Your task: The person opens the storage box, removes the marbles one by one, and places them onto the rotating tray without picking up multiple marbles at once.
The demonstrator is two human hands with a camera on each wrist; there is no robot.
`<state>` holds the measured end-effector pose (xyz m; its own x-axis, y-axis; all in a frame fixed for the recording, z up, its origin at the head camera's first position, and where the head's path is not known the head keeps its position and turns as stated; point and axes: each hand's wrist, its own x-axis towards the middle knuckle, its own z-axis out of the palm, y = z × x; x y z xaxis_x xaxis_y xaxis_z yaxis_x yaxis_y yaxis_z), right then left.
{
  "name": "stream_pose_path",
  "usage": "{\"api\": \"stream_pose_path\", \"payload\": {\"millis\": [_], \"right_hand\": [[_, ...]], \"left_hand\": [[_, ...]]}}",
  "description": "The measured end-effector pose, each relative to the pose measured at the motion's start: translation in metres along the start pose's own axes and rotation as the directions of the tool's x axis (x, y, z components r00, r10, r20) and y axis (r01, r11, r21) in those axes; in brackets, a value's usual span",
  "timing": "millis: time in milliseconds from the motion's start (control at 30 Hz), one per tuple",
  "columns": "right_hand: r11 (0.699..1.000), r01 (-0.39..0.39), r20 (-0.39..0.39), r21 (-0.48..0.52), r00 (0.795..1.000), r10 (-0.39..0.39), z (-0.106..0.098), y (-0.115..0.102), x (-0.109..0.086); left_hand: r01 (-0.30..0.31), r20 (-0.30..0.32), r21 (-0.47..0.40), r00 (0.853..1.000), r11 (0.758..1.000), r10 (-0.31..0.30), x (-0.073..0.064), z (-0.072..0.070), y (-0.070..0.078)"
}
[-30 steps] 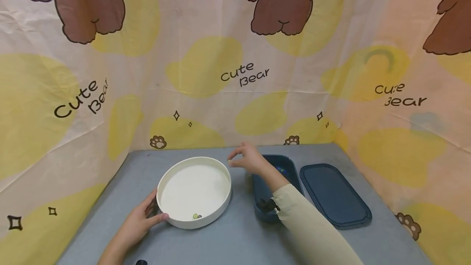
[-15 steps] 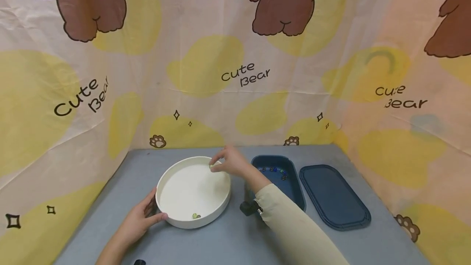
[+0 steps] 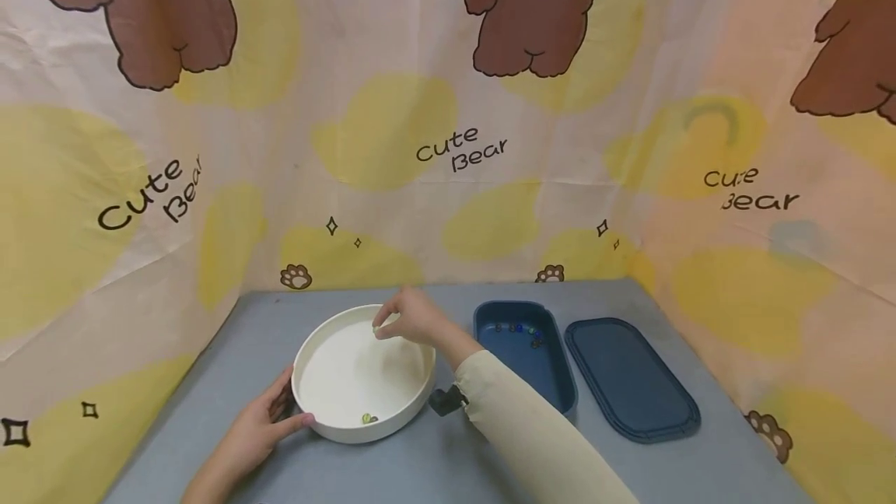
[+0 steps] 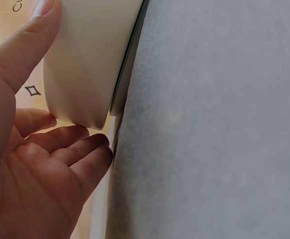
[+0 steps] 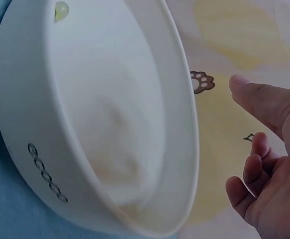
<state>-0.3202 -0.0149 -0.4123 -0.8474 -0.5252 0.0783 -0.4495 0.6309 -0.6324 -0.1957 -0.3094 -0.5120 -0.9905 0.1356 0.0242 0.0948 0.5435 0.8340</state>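
A round white tray (image 3: 360, 435) with a raised wall stands on the table. My left hand (image 3: 255, 430) holds its left side; in the left wrist view the thumb lies on the wall and the fingers (image 4: 92, 149) touch the lower edge. Near the tray's front wall lie a yellow-green marble (image 3: 366, 418) and a smaller-looking dark marble (image 3: 374, 419). Over the tray's far right part hovers my right hand (image 3: 413, 319), thumb and forefinger pinching a small pale green marble (image 3: 377, 328). In the right wrist view, that hand (image 5: 271, 149) hides the marble.
To the right stands a deep blue box (image 3: 521, 368) with several marbles (image 3: 519, 328) towards its far end. Its flat blue lid (image 3: 633, 379) lies farther right. A printed bear cloth (image 3: 392, 177) surrounds the grey table (image 3: 273, 333) at the back and sides.
My right hand has moved left from between box and tray to above the tray, still pinching the marble. The left hand stays on the tray's side.
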Motion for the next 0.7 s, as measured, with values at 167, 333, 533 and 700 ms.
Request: {"api": "stream_pose_path", "payload": {"millis": [167,333,533,700], "right_hand": [[0.999,0.048,0.010,-0.003,0.999,-0.048,0.010,-0.001,0.001],[0.998,0.067,0.023,-0.019,0.998,-0.067,0.020,0.001,0.005],[0.999,0.042,0.010,-0.021,0.999,-0.041,0.023,0.001,0.003],[0.999,0.037,-0.003,-0.019,0.999,-0.037,0.015,-0.001,-0.007]], "left_hand": [[0.004,-0.010,0.001,1.000,1.000,-0.004,-0.001,0.001,-0.001],[0.054,-0.006,-0.014,0.999,0.998,-0.054,-0.004,0.001,-0.001],[0.047,-0.010,-0.034,0.999,0.998,-0.047,-0.002,0.002,-0.002],[0.062,-0.006,-0.010,0.998,0.998,-0.062,-0.001,0.003,-0.001]]}}
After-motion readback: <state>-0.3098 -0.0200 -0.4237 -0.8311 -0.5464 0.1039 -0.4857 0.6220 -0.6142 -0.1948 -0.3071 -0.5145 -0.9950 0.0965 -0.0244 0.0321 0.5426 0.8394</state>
